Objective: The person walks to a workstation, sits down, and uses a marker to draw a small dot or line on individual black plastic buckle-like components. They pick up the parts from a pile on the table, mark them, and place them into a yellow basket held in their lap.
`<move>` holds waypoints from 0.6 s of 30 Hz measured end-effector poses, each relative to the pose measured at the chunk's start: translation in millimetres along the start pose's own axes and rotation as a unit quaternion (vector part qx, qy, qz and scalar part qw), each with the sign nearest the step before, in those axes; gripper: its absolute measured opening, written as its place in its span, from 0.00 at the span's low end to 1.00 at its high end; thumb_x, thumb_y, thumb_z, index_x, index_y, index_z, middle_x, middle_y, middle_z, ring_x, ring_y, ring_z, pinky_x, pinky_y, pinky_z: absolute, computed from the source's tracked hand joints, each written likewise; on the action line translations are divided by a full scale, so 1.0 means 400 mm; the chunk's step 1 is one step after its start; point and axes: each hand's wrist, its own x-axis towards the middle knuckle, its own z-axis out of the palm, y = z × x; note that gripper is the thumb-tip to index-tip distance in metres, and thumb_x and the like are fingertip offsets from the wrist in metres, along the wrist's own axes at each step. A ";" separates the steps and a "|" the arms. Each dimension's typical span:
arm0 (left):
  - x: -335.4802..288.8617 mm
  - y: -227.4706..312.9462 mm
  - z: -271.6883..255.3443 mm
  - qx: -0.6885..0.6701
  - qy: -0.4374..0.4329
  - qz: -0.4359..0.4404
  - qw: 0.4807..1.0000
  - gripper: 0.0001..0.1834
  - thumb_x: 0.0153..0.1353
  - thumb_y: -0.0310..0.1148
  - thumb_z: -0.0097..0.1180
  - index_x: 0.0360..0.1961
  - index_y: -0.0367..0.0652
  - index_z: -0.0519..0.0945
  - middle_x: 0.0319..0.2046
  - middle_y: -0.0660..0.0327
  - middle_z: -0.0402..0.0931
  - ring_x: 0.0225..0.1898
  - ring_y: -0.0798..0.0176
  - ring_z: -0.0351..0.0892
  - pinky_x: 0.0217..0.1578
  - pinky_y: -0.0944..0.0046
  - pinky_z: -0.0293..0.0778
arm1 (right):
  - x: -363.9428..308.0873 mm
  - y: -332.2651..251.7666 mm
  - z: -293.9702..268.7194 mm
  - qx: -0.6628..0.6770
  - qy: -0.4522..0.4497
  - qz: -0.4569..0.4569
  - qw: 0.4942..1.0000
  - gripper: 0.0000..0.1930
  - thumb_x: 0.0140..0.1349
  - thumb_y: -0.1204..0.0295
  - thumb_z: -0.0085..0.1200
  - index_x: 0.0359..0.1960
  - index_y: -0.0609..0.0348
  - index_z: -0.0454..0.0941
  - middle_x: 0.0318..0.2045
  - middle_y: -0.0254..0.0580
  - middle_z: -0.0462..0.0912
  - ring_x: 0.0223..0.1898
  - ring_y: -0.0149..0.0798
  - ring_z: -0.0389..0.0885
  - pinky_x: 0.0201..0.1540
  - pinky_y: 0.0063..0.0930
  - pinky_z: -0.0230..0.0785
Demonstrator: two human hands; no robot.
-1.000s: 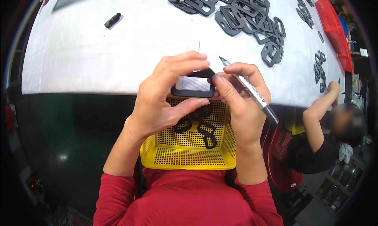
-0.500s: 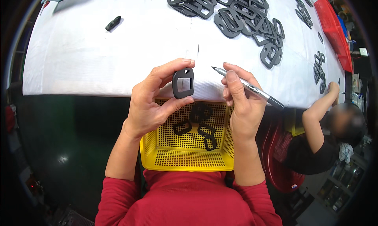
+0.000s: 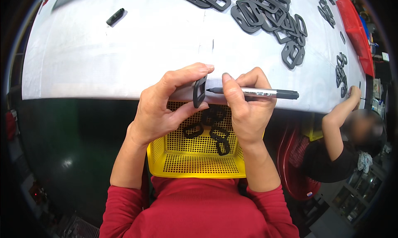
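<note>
Between the thumb and fingers of my left hand (image 3: pixel 159 103) is a dark grey frame-shaped piece (image 3: pixel 199 92) with an opening in it, turned nearly edge-on. My right hand (image 3: pixel 248 105) grips a silver and black marker (image 3: pixel 261 93). Its black tip points left and lies at or very near the piece's right side; I cannot tell whether they touch. Below both hands sits a yellow perforated basket (image 3: pixel 195 171) with several dark frame pieces (image 3: pixel 219 134) inside. The marker's black cap (image 3: pixel 115 17) rests on the white table at the upper left.
More grey frame pieces (image 3: pixel 265 14) lie heaped on the white-covered table (image 3: pixel 103 64), with smaller groups (image 3: pixel 341 74) farther right. A red tray (image 3: pixel 354 30) stands along the right edge. Another person's arm (image 3: pixel 342 111) rests at the table's right, by a dark red stool (image 3: pixel 290 167).
My left hand has turned the piece from face-on to nearly edge-on. The marker has swung level and moved left, its tip now beside the piece.
</note>
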 end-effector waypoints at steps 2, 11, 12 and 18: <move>0.001 -0.002 0.000 -0.001 0.000 0.004 1.000 0.27 0.42 0.18 0.62 0.47 0.42 0.69 0.47 0.55 0.73 0.51 0.57 0.71 0.50 0.62 0.70 | 0.000 -0.002 0.002 -0.005 0.000 0.003 1.000 0.11 0.51 0.79 0.55 0.17 0.60 0.65 0.12 0.27 0.68 0.15 0.16 0.63 0.16 0.13 0.54; -0.002 -0.009 0.001 0.001 0.002 0.014 1.000 0.28 0.41 0.17 0.61 0.47 0.42 0.70 0.47 0.56 0.73 0.50 0.57 0.72 0.49 0.62 0.71 | 0.002 0.009 0.005 -0.018 -0.011 -0.011 1.000 0.12 0.50 0.80 0.56 0.15 0.59 0.64 0.11 0.27 0.67 0.14 0.16 0.62 0.15 0.13 0.53; -0.002 -0.011 0.002 0.002 0.003 0.018 1.000 0.28 0.41 0.17 0.61 0.47 0.42 0.70 0.46 0.56 0.73 0.50 0.57 0.72 0.49 0.63 0.71 | 0.002 0.011 0.005 -0.017 -0.010 -0.012 1.000 0.12 0.50 0.80 0.56 0.15 0.59 0.64 0.11 0.26 0.67 0.14 0.16 0.62 0.15 0.13 0.53; -0.002 -0.012 0.001 0.002 0.002 0.021 1.000 0.29 0.40 0.17 0.62 0.47 0.42 0.70 0.46 0.56 0.73 0.50 0.56 0.72 0.49 0.63 0.71 | 0.001 0.007 0.006 -0.021 -0.010 -0.006 1.000 0.12 0.50 0.80 0.56 0.15 0.59 0.64 0.11 0.26 0.67 0.14 0.16 0.62 0.15 0.13 0.52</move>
